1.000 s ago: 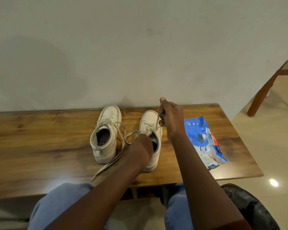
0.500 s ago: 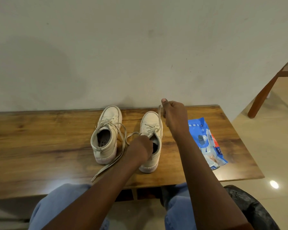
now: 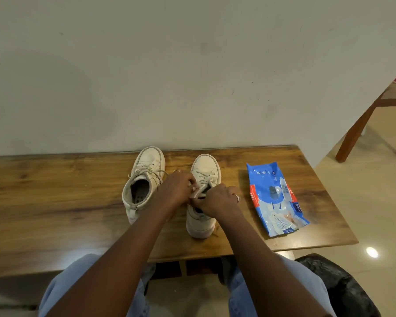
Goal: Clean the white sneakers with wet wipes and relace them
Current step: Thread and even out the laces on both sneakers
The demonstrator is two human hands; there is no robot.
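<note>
a: which way are the sneakers pointing?
b: both are standing on their soles, toes pointing away toward the wall (image 3: pixel 192 76), heels toward the person, long axes running near to far. the left sneaker (image 3: pixel 144 179) is angling its toe slightly rightward; the right sneaker (image 3: pixel 205 167) is sitting just beside it.
a: and the hands?
b: the left hand (image 3: pixel 175 189) and the right hand (image 3: pixel 220 200) are meeting over the right sneaker's opening, fingers curled in, each pinching the lace (image 3: pixel 198 193). a ring (image 3: pixel 237 197) is showing on the right hand.
a: counting things?
b: two sneakers, two hands, one blue wipes pack (image 3: pixel 276 200) lying flat to the right, apart from the shoes, its long axis also running near to far.
a: what are they sitting on?
b: a wooden table (image 3: pixel 55 202) standing against the plain wall. pale tiles are covering the floor (image 3: pixel 364 197) on the right, where a wooden chair leg (image 3: pixel 354 131) is standing. blue jeans (image 3: pixel 73 277) are showing below, and a black bag (image 3: pixel 336 287) is lying by the right knee.
</note>
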